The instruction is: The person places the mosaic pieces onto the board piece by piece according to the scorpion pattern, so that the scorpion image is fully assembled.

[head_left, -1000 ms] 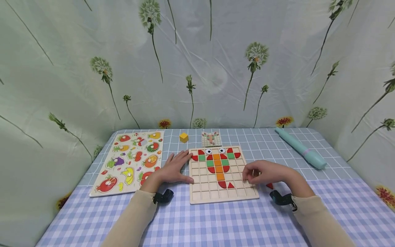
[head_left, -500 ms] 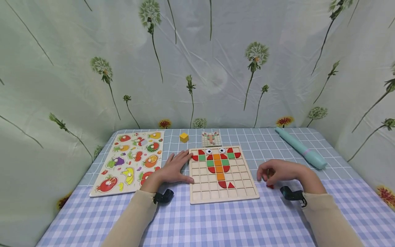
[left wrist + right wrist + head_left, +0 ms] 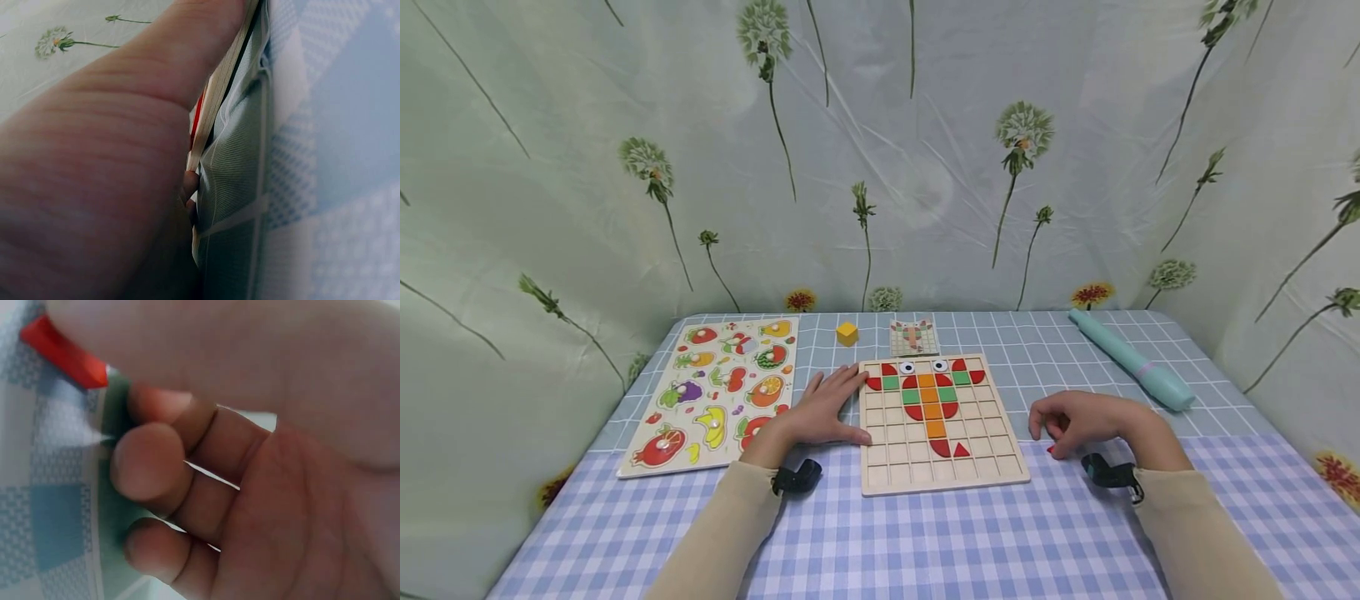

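A wooden grid board (image 3: 1000, 467) with red, green and orange tiles and two eye tiles lies mid-table. My left hand (image 3: 823, 412) rests at its left edge, fingers spread and thumb on the rim. To the right of the board, my right hand (image 3: 1086, 421) is low over the table, fingers bent. Its thumb tip is on a small red triangle tile (image 3: 65, 353), partly hiding it; in the right wrist view the visible fingertips are apart from this tile. Another red triangle (image 3: 961, 451) sits in the lower part of the grid beside a red quarter-circle tile (image 3: 940, 448).
A fruit puzzle board (image 3: 700, 400) lies to the left, beyond the left forearm. Behind the grid board are a yellow cube (image 3: 847, 334) and a small picture card (image 3: 914, 337). A folded teal umbrella (image 3: 1131, 358) lies at the back right.
My right hand has moved right, away from the grid board, to the loose red triangle tile, and its thumb now covers much of it. My left hand has stayed still.
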The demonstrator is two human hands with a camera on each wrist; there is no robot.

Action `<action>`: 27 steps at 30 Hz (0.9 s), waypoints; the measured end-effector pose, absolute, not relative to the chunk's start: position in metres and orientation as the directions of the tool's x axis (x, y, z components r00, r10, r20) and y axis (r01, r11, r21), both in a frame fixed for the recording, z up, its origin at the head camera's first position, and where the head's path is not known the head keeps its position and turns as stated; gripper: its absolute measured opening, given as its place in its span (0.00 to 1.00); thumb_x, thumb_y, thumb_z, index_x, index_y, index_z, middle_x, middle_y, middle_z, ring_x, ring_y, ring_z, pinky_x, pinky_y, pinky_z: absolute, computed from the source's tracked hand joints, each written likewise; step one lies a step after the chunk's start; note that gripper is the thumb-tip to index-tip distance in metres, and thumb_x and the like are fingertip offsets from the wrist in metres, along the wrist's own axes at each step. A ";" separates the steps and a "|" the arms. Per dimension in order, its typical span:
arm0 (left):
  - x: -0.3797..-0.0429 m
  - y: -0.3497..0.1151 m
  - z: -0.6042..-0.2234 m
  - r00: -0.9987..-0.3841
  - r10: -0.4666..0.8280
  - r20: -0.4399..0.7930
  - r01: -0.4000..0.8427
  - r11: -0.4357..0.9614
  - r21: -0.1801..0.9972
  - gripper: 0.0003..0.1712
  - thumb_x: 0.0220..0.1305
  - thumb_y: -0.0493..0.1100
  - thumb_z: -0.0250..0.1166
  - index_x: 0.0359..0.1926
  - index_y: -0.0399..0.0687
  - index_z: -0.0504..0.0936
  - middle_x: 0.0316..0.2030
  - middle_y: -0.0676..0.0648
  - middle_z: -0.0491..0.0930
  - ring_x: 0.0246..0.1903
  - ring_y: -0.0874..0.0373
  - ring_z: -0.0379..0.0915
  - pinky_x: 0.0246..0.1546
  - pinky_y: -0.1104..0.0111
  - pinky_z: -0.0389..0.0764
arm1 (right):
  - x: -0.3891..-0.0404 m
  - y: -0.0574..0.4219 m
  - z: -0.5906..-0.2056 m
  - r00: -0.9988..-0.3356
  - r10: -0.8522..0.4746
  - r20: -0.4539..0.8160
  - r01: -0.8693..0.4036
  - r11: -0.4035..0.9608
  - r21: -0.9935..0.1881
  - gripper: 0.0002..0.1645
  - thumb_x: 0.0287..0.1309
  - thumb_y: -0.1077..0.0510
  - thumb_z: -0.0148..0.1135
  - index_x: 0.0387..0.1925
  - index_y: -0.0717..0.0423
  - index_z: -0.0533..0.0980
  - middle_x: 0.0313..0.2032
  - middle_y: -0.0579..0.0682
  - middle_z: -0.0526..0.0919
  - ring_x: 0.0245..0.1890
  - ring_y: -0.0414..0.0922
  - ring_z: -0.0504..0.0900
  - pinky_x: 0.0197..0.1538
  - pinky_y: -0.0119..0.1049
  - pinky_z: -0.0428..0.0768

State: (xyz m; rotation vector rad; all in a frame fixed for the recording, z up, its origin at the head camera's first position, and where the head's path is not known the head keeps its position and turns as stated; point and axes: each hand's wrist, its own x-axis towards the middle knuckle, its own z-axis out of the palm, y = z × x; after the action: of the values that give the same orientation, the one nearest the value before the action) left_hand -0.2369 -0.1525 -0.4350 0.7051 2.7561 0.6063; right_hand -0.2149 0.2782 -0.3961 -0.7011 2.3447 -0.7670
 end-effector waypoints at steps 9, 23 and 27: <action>-0.237 -0.152 -0.436 -0.854 0.508 -0.116 0.412 0.795 0.446 0.64 0.51 0.70 0.72 0.80 0.52 0.50 0.81 0.46 0.44 0.81 0.46 0.35 0.78 0.42 0.33 | -0.213 0.281 -0.395 -0.720 -0.578 -0.384 -0.254 0.734 -0.630 0.14 0.46 0.63 0.75 0.34 0.52 0.78 0.20 0.43 0.70 0.23 0.36 0.69 0.28 0.27 0.68; -0.238 -0.153 -0.435 -0.859 0.496 -0.127 0.400 0.805 0.437 0.64 0.51 0.70 0.72 0.80 0.53 0.50 0.81 0.46 0.43 0.81 0.46 0.34 0.78 0.42 0.32 | -0.216 0.269 -0.399 -0.711 -0.612 -0.346 -0.307 0.713 -0.630 0.10 0.47 0.64 0.72 0.31 0.50 0.81 0.20 0.41 0.70 0.22 0.35 0.69 0.29 0.27 0.68; -0.238 -0.153 -0.435 -0.858 0.498 -0.125 0.401 0.803 0.441 0.64 0.51 0.70 0.72 0.80 0.53 0.50 0.81 0.46 0.43 0.81 0.46 0.34 0.78 0.42 0.32 | -0.215 0.262 -0.398 -0.715 -0.617 -0.327 -0.329 0.711 -0.622 0.10 0.45 0.65 0.72 0.30 0.50 0.80 0.20 0.41 0.70 0.22 0.35 0.69 0.28 0.27 0.68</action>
State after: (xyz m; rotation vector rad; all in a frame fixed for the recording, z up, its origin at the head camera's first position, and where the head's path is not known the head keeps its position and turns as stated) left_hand -0.2375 -0.1533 -0.4349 0.6981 2.7561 0.5971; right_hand -0.2153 0.2620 -0.3982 -0.7209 2.3912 -0.7307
